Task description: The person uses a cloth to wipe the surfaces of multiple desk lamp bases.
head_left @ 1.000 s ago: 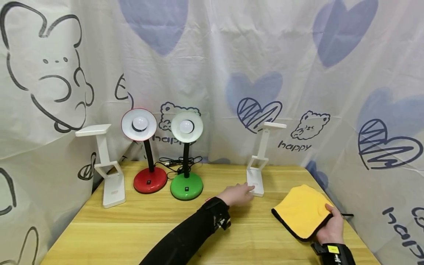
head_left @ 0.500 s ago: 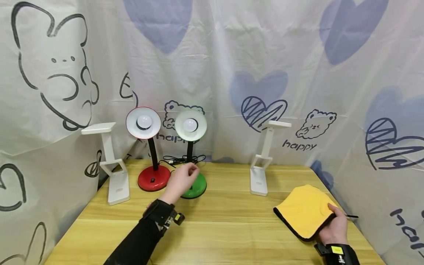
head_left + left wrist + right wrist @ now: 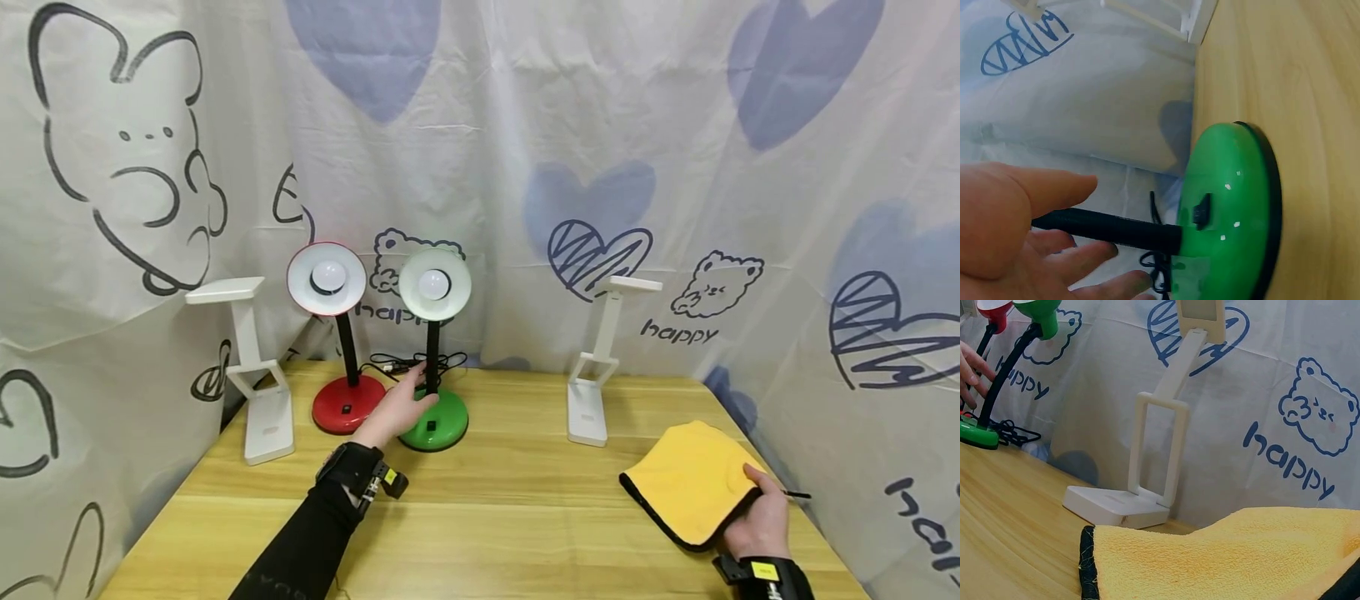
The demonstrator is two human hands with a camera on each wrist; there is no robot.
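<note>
My left hand (image 3: 396, 410) is at the black neck of the green desk lamp (image 3: 444, 423). In the left wrist view, the thumb and fingers (image 3: 1088, 261) lie on either side of the neck (image 3: 1125, 230), spread and not closed round it. The lamp stands upright, its white-lined shade facing forward. At the right, my right hand (image 3: 759, 523) holds a yellow cloth (image 3: 688, 483) with black edging, thumb on top and the other fingers hidden beneath. The cloth also fills the bottom of the right wrist view.
Left of the green lamp stands a red desk lamp (image 3: 347, 406). White folding lamps stand at the far left (image 3: 268, 427) and right of centre (image 3: 587, 412). Black cables (image 3: 401, 362) lie behind the coloured lamps. A patterned curtain (image 3: 495, 167) encloses the wooden table (image 3: 510, 533).
My left hand has left the right-hand white lamp's base, swung left, and its fingers have spread at the green lamp's neck. The right hand still holds the cloth. The view has shifted slightly.
</note>
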